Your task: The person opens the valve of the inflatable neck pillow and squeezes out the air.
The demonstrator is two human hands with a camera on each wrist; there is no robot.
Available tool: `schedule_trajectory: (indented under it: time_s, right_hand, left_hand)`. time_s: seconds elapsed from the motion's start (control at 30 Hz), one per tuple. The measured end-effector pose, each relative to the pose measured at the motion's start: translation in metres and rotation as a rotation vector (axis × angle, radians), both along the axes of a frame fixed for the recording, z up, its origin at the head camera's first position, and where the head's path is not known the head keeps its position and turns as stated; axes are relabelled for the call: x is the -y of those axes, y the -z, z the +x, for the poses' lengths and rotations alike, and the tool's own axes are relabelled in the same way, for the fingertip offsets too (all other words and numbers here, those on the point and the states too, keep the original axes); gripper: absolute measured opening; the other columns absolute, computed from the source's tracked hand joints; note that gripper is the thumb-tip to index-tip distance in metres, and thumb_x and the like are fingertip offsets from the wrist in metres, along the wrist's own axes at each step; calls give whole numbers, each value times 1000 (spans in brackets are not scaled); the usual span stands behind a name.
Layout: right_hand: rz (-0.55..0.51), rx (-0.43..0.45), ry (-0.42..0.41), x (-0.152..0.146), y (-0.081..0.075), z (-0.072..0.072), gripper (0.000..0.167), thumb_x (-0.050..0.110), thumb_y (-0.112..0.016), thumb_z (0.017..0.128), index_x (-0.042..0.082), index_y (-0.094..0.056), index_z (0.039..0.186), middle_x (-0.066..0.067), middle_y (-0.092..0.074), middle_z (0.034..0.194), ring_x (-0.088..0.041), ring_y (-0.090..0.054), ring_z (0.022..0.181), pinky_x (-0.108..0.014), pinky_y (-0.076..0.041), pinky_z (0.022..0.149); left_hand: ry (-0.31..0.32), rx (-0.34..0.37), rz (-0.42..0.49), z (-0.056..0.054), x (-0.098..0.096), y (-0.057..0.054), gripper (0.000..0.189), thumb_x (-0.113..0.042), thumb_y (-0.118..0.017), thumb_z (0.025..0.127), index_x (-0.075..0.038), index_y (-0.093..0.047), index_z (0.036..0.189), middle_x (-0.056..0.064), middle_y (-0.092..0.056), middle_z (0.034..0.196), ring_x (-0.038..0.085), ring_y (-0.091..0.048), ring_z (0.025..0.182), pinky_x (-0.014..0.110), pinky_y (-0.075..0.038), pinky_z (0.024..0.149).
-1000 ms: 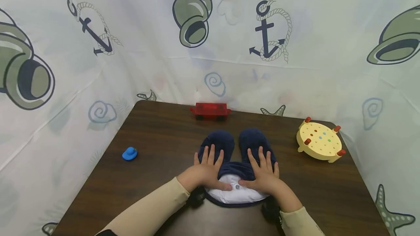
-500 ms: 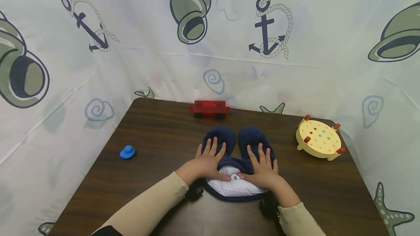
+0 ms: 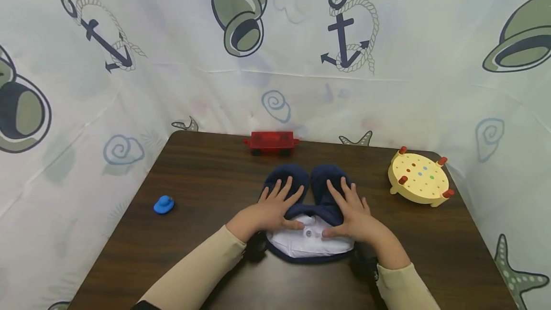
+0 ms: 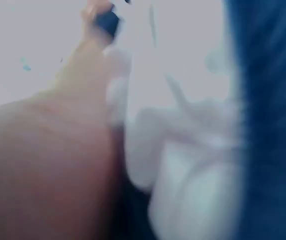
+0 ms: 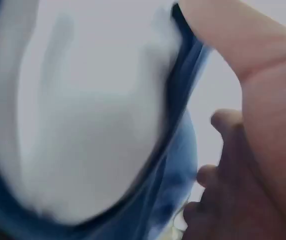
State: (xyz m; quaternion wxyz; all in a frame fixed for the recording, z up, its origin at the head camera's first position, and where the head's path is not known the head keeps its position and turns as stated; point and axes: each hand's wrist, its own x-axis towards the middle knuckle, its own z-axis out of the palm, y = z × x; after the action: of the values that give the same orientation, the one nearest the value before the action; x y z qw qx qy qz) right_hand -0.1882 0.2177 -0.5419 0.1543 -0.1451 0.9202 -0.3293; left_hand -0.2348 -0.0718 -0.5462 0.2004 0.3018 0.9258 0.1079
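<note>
A navy padded cloth piece [image 3: 307, 248], U-shaped like a neck pillow, lies on the table with its two rounded lobes pointing away from me. Its near part is white, with a small round snap in the middle. My left hand [image 3: 269, 214] rests on the left side, fingers spread over the left lobe and thumb on the white part. On the right side lies my right hand [image 3: 355, 219], fingers spread too, thumb on the white part. Blurred white cloth [image 4: 193, 100] fills the left wrist view. The right wrist view shows a white hollow [image 5: 98, 125] rimmed in navy.
A red toy wagon [image 3: 272, 142] stands at the table's back edge. At left sits a small blue toy duck [image 3: 164, 204]. Toward the back right corner is a round yellow toy [image 3: 419, 178] with red-tipped pegs. A printed cloth [image 3: 193, 85] hangs behind the wooden table [image 3: 206, 171].
My right hand has shifted slightly right, its thumb now farther from the snap. The left fingers are spread a little wider. The head view has shifted slightly.
</note>
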Motion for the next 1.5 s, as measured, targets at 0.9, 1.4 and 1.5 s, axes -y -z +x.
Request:
schedule_trajectory:
  time_s: [0.9, 1.4, 1.5]
  right_hand:
    - [305, -19, 15, 16, 21, -9, 132, 66, -94, 73, 39, -16, 176, -15, 15, 184, -51, 17, 168, -83, 1, 126]
    - [300, 40, 12, 21, 17, -8, 117, 59, -87, 86, 45, -12, 175, -12, 18, 184, -47, 21, 168, -81, 7, 126]
    - [320, 68, 1, 20, 19, -9, 121, 61, -88, 85, 44, -10, 176, -13, 20, 184, -47, 22, 167, -81, 7, 127]
  left_hand:
    - [41, -10, -124, -3, -10, 12, 139, -88, -80, 73, -39, 0, 176, 6, 26, 182, 37, 25, 168, 69, 7, 134]
    - [90, 3, -143, -9, -10, 4, 121, -81, -74, 86, -38, -5, 176, 3, 19, 184, 35, 14, 172, 67, 1, 136]
    - [95, 10, -125, -9, -11, 5, 124, -80, -77, 83, -38, -8, 177, 4, 16, 184, 36, 11, 172, 67, 0, 136]
